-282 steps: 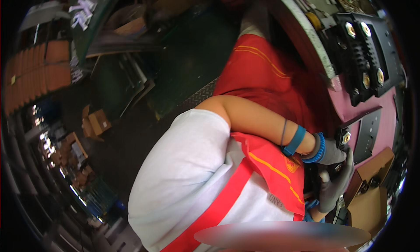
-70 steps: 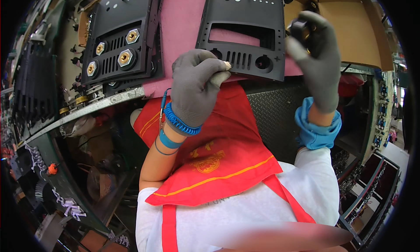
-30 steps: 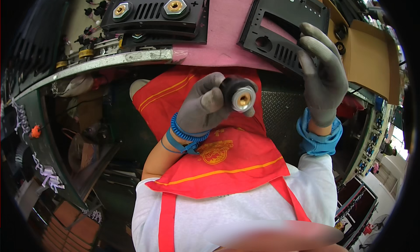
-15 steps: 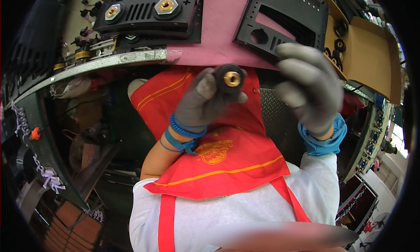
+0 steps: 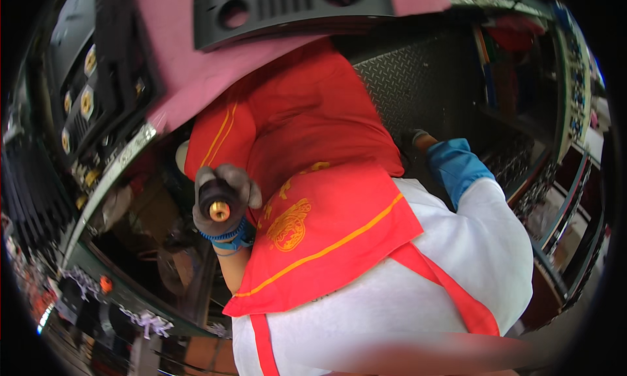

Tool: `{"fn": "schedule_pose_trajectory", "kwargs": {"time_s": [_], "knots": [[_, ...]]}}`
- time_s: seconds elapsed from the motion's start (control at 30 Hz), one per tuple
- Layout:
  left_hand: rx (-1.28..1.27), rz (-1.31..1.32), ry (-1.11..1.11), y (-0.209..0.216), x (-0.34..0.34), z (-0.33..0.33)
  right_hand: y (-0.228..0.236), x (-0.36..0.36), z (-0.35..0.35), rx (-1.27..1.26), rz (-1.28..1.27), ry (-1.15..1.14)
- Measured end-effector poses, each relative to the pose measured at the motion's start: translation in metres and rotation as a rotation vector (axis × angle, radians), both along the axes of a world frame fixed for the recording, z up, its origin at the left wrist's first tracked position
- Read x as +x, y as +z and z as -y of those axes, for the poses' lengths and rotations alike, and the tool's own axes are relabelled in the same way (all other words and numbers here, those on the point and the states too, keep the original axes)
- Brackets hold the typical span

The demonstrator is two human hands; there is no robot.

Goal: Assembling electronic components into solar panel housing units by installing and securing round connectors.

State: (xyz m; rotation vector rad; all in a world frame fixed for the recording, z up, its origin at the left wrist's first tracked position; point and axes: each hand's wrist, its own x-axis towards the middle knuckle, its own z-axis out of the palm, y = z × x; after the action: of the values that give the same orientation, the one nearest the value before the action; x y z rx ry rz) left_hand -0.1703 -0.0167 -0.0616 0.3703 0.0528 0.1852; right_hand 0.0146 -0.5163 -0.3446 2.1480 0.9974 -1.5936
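My left hand [image 5: 243, 182], in a grey glove, is closed round a black round connector [image 5: 213, 191]. The connector's brass core with a hole in the middle faces up toward me. A blue coiled band and a blue strap circle that wrist. My right arm reaches away to the right, a blue sleeve cover [image 5: 459, 169] round the forearm. Of my right hand [image 5: 414, 135] only a small dark part near the wrist shows, low beside the metal floor; its fingers are hidden. A red apron [image 5: 326, 226] covers my lap.
A black panel [image 5: 294, 5] with round holes and slots lies on the pink-topped bench [image 5: 196, 82] ahead. More black panels [image 5: 117, 49] with brass-centred nuts stand at the left. Metal edging [image 5: 121, 160] borders the bench. Patterned metal floor [image 5: 405, 76] shows at right; shelving stands beyond.
The view has swung right, so the bench and panels sit further left. My right hand has gone from above the bench edge down to the right. The left keeps the connector.
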Motion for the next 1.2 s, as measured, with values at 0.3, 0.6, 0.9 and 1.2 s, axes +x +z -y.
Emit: {"fn": "schedule_pose_trajectory", "kwargs": {"time_s": [0.3, 0.6, 0.9, 1.2], "knots": [[0.217, -0.115, -0.157, 0.022, 0.02, 0.022, 0.02, -0.03, -0.059, 0.185, -0.045, -0.781], [0.184, -0.215, -0.358, 0.018, 0.048, -0.001, 0.009, -0.051, -0.069, 0.102, 0.085, -1.124], [0.036, -0.192, -0.705, 0.013, 0.081, -0.006, 0.019, -0.218, 0.0, 0.129, 0.122, -1.438], [-0.071, -0.164, -1.057, -0.012, 0.159, 0.059, -0.01, -0.26, -0.031, 0.189, 0.206, -1.685]]}}
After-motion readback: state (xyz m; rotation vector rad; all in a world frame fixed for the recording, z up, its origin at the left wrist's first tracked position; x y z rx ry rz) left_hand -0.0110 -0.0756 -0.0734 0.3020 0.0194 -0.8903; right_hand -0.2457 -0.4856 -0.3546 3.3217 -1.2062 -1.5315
